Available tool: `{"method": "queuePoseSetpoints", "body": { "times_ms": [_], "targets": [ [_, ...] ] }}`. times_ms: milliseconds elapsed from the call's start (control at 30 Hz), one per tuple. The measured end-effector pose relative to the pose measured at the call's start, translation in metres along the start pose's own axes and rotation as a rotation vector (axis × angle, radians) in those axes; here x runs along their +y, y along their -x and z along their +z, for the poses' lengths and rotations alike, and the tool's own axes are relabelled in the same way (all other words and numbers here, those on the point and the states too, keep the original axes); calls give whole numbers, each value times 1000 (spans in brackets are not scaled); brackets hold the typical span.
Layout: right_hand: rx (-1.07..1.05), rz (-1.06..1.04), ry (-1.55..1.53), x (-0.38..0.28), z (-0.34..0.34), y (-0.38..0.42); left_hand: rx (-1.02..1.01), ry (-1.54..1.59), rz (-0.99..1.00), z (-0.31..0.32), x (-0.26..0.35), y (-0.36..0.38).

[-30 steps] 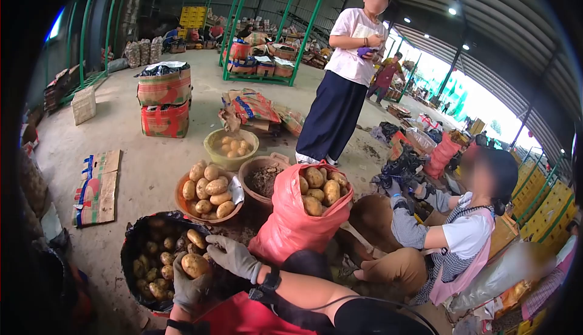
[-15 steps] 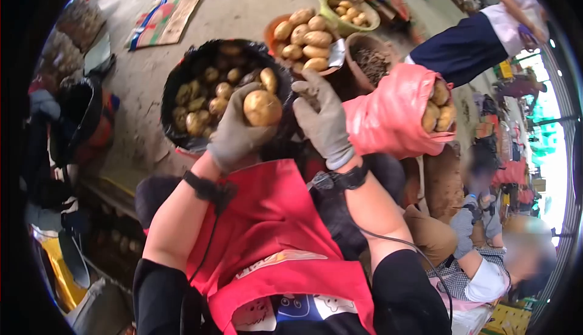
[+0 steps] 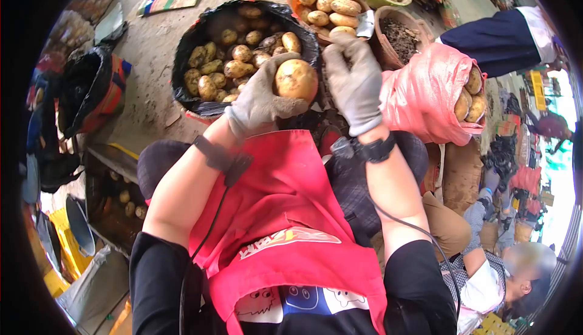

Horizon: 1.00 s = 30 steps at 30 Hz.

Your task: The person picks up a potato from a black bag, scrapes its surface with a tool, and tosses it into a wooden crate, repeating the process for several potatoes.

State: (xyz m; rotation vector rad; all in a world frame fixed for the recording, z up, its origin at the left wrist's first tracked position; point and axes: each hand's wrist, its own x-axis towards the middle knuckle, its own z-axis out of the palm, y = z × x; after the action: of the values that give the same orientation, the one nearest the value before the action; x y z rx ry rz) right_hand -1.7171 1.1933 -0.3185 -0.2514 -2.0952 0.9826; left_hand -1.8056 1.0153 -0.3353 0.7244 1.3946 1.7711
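In my left hand (image 3: 258,103), which wears a grey glove, is a large round potato (image 3: 296,82) with dark marks on its skin. That hand is closed around its lower left side, over the right edge of a bucket lined with black plastic (image 3: 180,53). Inside the bucket lie several dirt-marked potatoes (image 3: 238,68). My right hand (image 3: 355,86), gloved too, is held up to the right of the potato without touching it. Its fingers are slightly bent and hold nothing. A pink sack (image 3: 419,95) with potatoes in its mouth stands just right of it.
Behind my hands are an orange basin (image 3: 295,0) heaped with potatoes, a green basin (image 3: 399,1) and a brown tub (image 3: 381,36) of dark debris. Another black-lined bucket (image 3: 112,92) stands left. One person (image 3: 489,280) sits at lower right; another stands at upper right.
The view has shifted, so the buckets and basins sit higher and further right. My left hand still holds the potato, and my right hand remains raised beside it.
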Motion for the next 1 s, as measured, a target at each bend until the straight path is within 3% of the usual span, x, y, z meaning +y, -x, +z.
{"method": "queuePoseSetpoints", "body": {
  "times_ms": [33, 100, 200, 267, 300, 333, 367, 433, 467, 500, 533, 567, 600, 633, 700, 767, 800, 867, 900, 933, 1000],
  "targets": [
    [27, 104, -57, -1, -2, -1, -31, -73, 61, -5, 5, 2],
    [-38, 46, -29, 0, 1, 0, 48, -26, 70, -12, 33, 12],
    [-231, 237, 45, 10, 6, 17, 275, -31, 44, -65, 94, 61],
    [-314, 212, 150, 25, 10, 29, 374, 100, 267, -96, 142, 123],
    [-349, 199, 202, 22, 9, 30, 644, -258, 233, -196, 110, 181],
    [-345, 198, 156, 31, 11, 32, 562, 240, 244, -168, 155, 213],
    [-337, 194, 112, 39, 14, 34, 641, 51, 311, -191, 148, 251],
    [-362, 223, 93, 24, 11, 33, 952, -52, 127, -233, 104, 335],
    [-395, 248, 81, 16, 9, 32, 1050, -58, 36, -244, 65, 371],
    [-396, 251, 79, 11, 7, 31, 1123, -108, -192, -259, 23, 419],
    [-451, 275, 105, 8, 5, 30, 1148, -132, -247, -277, -37, 466],
    [-506, 301, 132, 9, 4, 31, 1162, -79, -400, -316, -104, 535],
    [-506, 272, 157, 14, 3, 33, 1260, -164, -626, -291, -132, 559],
    [-507, 281, 162, 11, 2, 33, 1363, -227, -901, -319, -194, 612],
    [-612, 420, 258, -6, -4, 26, 1401, 0, -1167, -273, -177, 583],
    [-645, 486, 210, -2, -3, 25, 1204, 447, -1014, -305, -193, 587],
    [-624, 380, 229, 9, -1, 28, 1208, 446, -1018, -315, -180, 569],
    [-564, 145, 294, 11, 2, 30, 1099, 353, -695, -341, -108, 480],
    [-571, 152, 287, 10, 4, 29, 829, -462, -329, -347, -73, 431],
    [-574, 149, 307, 10, 5, 28, 782, -581, -194, -316, -21, 341],
    [-604, 159, 393, -1, 8, 21, 745, -648, -288, -300, 54, 225]
  ]
}}
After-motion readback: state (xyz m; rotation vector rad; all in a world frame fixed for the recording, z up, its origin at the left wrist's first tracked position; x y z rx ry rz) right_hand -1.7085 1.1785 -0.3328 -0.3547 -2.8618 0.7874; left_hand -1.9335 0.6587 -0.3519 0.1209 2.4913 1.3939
